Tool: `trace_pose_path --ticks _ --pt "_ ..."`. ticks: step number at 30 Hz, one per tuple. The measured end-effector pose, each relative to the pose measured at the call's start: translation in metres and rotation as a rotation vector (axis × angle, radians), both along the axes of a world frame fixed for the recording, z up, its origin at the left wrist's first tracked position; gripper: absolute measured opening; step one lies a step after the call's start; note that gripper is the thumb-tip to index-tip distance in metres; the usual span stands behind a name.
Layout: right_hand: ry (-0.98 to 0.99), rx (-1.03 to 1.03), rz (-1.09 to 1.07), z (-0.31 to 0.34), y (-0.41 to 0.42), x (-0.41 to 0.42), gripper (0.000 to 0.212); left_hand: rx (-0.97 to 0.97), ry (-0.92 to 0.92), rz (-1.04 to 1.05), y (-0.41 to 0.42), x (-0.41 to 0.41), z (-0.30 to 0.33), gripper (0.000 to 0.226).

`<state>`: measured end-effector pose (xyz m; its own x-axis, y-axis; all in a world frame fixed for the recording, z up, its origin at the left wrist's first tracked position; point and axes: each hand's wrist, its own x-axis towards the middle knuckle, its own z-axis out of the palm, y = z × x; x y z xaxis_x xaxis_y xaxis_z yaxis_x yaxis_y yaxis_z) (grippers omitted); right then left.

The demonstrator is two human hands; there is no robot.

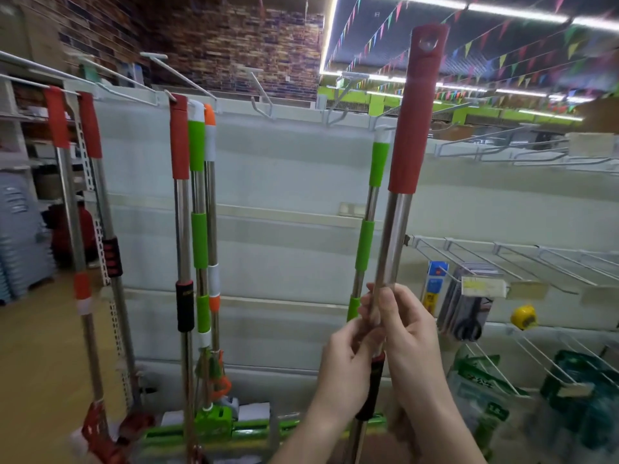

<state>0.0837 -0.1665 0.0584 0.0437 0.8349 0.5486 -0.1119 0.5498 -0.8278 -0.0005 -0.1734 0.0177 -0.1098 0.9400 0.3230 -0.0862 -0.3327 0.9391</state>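
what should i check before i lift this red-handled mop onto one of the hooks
1. Hold on the red-handled mop: left hand and right hand both wrap its steel shaft: ok.
2. Hanging hole at the top of the red handle: open and unblocked: ok.
3. Empty hook on the top rail: nothing hangs on it: ok.
4. Clearance from the green-handled mop just beside it: they overlap near the left hand, contact unclear: cannot tell.
5. Lower end of the held mop: out of view: cannot tell.
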Motion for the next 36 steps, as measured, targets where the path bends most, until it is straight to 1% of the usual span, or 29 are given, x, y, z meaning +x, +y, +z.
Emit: trace_pose_path --ticks 4,8,14,19,21,25,27,29,31,34,36 --pt "0.014 -0.006 0.027 0.006 -0.021 -0.010 0.031 0.039 0.010 0.060 -0.023 -0.008 0.006 0.016" --pt "0.005 -0.047 0.055 0.002 -0.040 -0.029 0.030 0.010 0.023 0.087 -0.047 -0.026 0.002 0.015" --pt "-0.024 -0.107 0.137 -0.012 -0.069 -0.071 0.031 -0.034 -0.036 0.111 -0.083 -0.067 -0.016 0.018" --pt "-0.019 -0.158 0.248 -0.016 -0.093 -0.119 0.036 -0.057 -0.057 0.208 -0.107 -0.117 -0.024 0.023" --pt "-0.008 -0.166 0.304 -0.017 -0.103 -0.144 0.036 -0.053 -0.064 0.239 -0.120 -0.142 -0.024 0.021" --pt "0.017 -0.181 0.383 -0.021 -0.113 -0.189 0.037 -0.052 -0.074 0.244 -0.142 -0.189 -0.022 0.021" --pt "-0.005 -0.166 0.407 -0.024 -0.116 -0.211 0.037 -0.057 -0.050 0.265 -0.150 -0.213 -0.022 0.019" --pt "-0.026 -0.161 0.432 -0.024 -0.121 -0.234 0.036 -0.057 -0.026 0.297 -0.157 -0.238 -0.021 0.013" --pt "-0.038 -0.162 0.451 -0.021 -0.125 -0.253 0.036 -0.063 -0.033 0.308 -0.166 -0.257 -0.017 0.019" --pt "-0.072 -0.137 0.497 -0.016 -0.131 -0.279 0.038 -0.057 0.008 0.325 -0.178 -0.285 -0.012 0.015" --pt "-0.074 -0.129 0.527 -0.014 -0.131 -0.296 0.038 -0.048 0.020 0.355 -0.183 -0.301 -0.007 0.019"
